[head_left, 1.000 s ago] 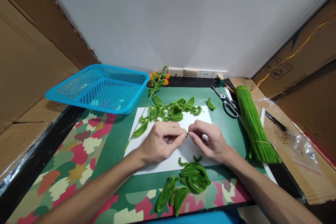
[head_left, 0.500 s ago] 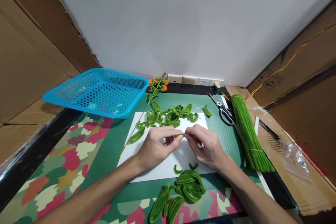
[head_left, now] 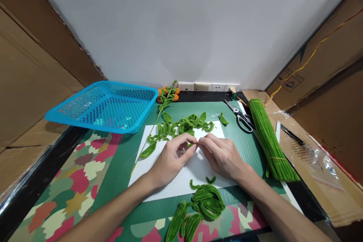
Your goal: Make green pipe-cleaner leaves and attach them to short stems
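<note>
Fingertips of your left hand (head_left: 172,159) and right hand (head_left: 224,157) pinch one small green pipe-cleaner piece (head_left: 190,145) from either end, above the white paper (head_left: 159,181) on the counter (head_left: 244,147). Both grips are closed on it. Twist unevenly and it may kink, or slip into the finished leaves (head_left: 184,124) just behind.

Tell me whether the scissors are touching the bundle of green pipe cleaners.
Cannot tell. In the head view the scissors lie right beside the bundle of green pipe cleaners, handles at its edge, but no plain contact or gap shows.
</note>
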A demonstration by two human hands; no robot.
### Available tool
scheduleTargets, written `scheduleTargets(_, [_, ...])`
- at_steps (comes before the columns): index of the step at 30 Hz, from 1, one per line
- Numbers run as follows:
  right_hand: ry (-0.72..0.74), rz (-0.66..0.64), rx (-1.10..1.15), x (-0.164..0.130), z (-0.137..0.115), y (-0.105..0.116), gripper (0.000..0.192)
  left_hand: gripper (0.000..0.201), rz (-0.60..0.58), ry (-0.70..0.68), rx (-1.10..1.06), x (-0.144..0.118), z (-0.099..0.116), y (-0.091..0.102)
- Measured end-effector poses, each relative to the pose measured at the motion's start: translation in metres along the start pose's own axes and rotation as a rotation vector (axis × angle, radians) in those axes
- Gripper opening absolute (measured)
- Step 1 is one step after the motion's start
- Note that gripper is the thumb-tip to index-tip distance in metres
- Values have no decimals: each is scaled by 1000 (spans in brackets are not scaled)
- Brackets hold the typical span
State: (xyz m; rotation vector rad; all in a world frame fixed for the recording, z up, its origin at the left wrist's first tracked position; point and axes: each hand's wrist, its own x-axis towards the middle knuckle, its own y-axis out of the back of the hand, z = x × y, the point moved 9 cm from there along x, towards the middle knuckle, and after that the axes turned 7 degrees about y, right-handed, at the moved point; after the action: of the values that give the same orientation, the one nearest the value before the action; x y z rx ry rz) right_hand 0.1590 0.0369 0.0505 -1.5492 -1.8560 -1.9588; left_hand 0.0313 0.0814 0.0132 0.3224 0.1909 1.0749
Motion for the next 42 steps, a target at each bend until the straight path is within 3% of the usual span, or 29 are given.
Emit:
scheduleTargets(7, [-391,-20,521,-11,23,-19,14,16,67,-155,158,-4,14,5])
scheduleTargets(15, [-484,-78,635,-16,24,-30,20,17,73,-121,192,-3,12,5])
scheduleTargets(20, [-640,-15,869,-21,30,-41,28,18,48,-183,271,-6,16,1])
scheduleTargets(27, [-885,43,1320,-30,33,-67,38,13,56,-478,470,-16,28,-3])
scheduleTargets(34, [-1001,92,1361,-35,32,-70,35,19,129,-760,886,-29,46,-17])
scheduleTargets(37, [-965,63,1281,-35,36,-68,35,20,131,-638,845,-24,41,-18])
scheduleTargets(42, [-755,52,954,-27,44,-44,28,14,94,-156,330,-4,11,-3])
